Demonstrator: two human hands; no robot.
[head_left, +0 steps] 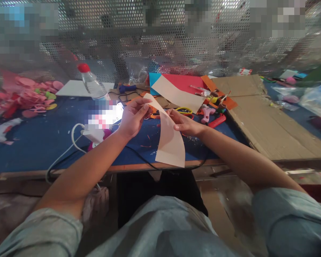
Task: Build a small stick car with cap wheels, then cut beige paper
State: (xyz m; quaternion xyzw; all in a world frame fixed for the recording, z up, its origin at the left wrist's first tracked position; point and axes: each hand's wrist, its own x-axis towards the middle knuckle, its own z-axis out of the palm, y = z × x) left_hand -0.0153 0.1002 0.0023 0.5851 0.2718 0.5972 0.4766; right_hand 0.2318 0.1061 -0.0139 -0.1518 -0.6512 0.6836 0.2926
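A pale cream paper strip (170,142) hangs curved above the front of the blue table. My left hand (135,117) pinches its upper end between thumb and fingers. Lower down, my right hand (184,123) grips the strip's right edge, with the thumb on the near face and the other fingers partly hidden behind it. The strip's lower end hangs free near the table edge. Behind my hands lies another cream paper strip (178,93), resting over red sheet (186,84) and blue sheet (154,79).
Yellow-handled scissors (185,110), a pink glue gun (207,114) and a red tool handle (217,121) lie right of my hands. A red-capped bottle (95,85), lit phone (109,116) and white charger (93,135) are leftward. Flat cardboard (273,125) covers the right side.
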